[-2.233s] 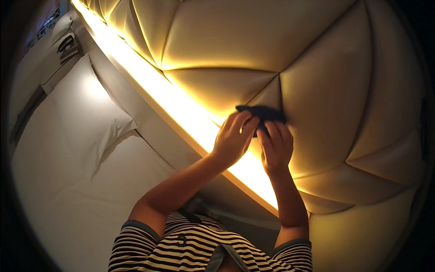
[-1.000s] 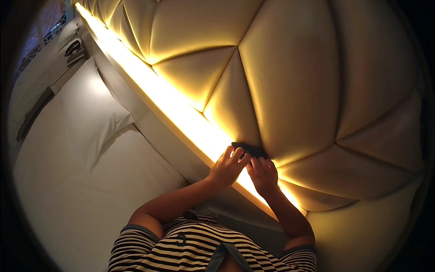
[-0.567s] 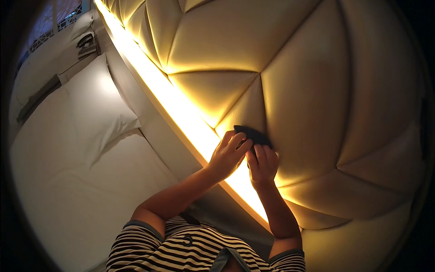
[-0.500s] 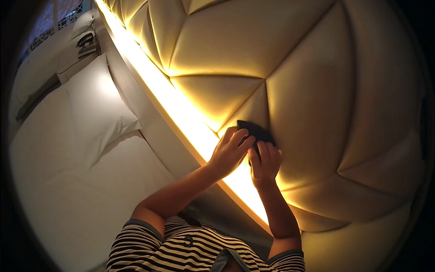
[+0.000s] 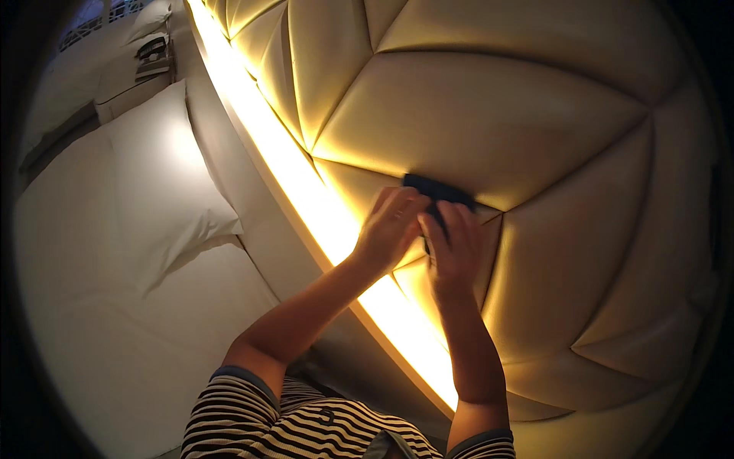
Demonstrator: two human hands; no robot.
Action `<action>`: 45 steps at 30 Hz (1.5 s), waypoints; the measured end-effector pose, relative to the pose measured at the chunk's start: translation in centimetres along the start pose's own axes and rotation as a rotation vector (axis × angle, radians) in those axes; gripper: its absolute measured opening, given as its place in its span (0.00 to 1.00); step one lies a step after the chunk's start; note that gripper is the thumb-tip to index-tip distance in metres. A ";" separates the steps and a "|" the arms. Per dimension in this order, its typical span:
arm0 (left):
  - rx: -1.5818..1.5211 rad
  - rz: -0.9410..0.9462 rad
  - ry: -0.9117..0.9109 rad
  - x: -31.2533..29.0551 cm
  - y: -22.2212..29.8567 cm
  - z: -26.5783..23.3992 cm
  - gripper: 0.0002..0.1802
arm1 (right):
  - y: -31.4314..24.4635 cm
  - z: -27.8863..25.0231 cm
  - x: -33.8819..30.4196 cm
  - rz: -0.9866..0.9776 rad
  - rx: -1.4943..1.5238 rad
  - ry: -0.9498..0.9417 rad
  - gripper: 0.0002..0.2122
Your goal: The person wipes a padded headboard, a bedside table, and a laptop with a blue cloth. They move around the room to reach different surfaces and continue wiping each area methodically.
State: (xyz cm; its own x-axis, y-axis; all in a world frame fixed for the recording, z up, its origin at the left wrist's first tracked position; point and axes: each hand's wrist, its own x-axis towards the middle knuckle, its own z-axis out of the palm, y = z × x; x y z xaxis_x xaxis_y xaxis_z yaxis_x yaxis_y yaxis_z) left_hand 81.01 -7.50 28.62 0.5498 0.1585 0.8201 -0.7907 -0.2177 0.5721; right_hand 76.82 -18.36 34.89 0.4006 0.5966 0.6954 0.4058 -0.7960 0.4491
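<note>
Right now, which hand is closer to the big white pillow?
The left: the left hand is right of the pillow, beyond the glowing strip; the right hand is farther right.

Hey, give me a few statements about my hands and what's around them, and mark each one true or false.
1. The left hand and right hand are both at the dark cloth. True.
2. The pillow lies right of the light strip in the picture. False: the pillow lies left of the light strip.
3. The padded panel is divided by seams. True.
4. The shirt is plain white. False: the shirt has dark and pale stripes.
</note>
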 end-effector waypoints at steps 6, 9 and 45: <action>0.002 -0.105 0.181 -0.7 -2.9 -0.4 0.22 | -1.4 2.8 2.2 -0.092 0.019 -0.052 0.10; 0.021 -0.005 0.239 -0.7 -2.4 1.2 0.24 | -0.9 1.6 2.5 -0.086 -0.013 -0.033 0.07; -0.008 0.128 0.221 5.7 -4.2 -1.2 0.27 | -0.7 2.7 8.5 -0.043 -0.033 0.092 0.07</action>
State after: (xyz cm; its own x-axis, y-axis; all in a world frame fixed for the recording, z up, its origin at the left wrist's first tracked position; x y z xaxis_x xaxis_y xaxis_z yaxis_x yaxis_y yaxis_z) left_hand 87.19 -4.46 30.90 0.3739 0.3367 0.8642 -0.8525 -0.2423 0.4632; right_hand 82.20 -12.45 39.00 0.3057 0.6194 0.7231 0.3930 -0.7738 0.4968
